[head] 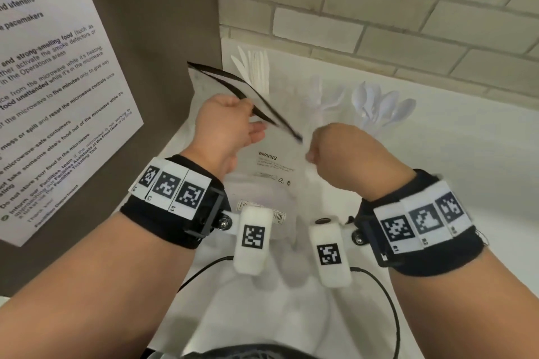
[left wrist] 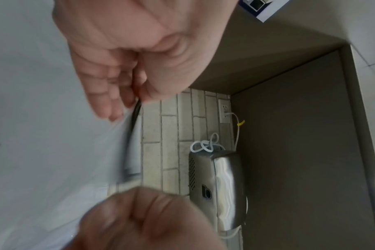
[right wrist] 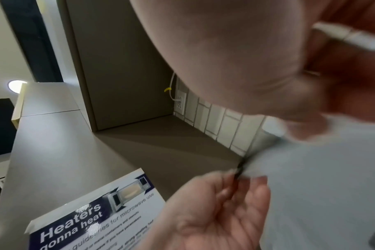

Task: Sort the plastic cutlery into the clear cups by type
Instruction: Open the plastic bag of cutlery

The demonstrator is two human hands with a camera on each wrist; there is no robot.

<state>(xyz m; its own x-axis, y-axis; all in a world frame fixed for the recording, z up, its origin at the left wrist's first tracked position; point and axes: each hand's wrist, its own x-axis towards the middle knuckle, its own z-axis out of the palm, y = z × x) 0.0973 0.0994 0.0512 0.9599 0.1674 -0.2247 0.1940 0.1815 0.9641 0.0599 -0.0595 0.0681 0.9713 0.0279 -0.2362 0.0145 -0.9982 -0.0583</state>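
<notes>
- Presently, both hands hold a frosted zip bag (head: 271, 154) up above the white desk (head: 455, 139), its black-edged mouth parted.
- Left hand (head: 230, 128): thumb and fingers pinch the near lip of the bag's black strip; the left wrist view confirms the strip (left wrist: 135, 115) caught between thumb and fingers.
- Right hand (head: 347, 154): clenched on the bag's right edge just below the strip; the right wrist view is blurred there.
- Bag: printed "WARNING" on its face; contents cannot be made out.
- Cutlery: knives (head: 256, 72) stand at the back left, forks (head: 320, 99) in the middle, spoons (head: 382, 104) to the right, each group upright and apart; the clear cups are barely discernible.
- Surroundings: tiled wall (head: 379, 8) behind, microwave notice (head: 52, 90) on the left panel.
</notes>
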